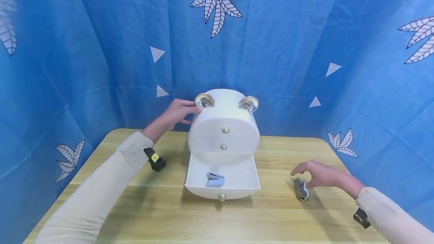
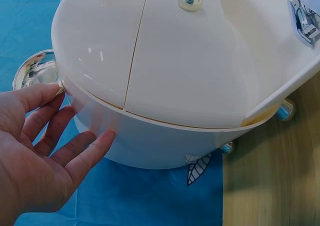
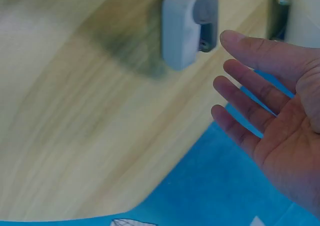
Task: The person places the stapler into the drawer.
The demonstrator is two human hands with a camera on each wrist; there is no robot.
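Right hand (image 1: 318, 175) hovers over stapler (image 1: 301, 190); left hand (image 1: 176, 114) touches organizer (image 1: 223, 131).

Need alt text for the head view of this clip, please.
A person's left hand steadies a white bear-eared drawer box on a wooden table; its bottom drawer is open with a small stapler inside. The right hand hovers open over another stapler.
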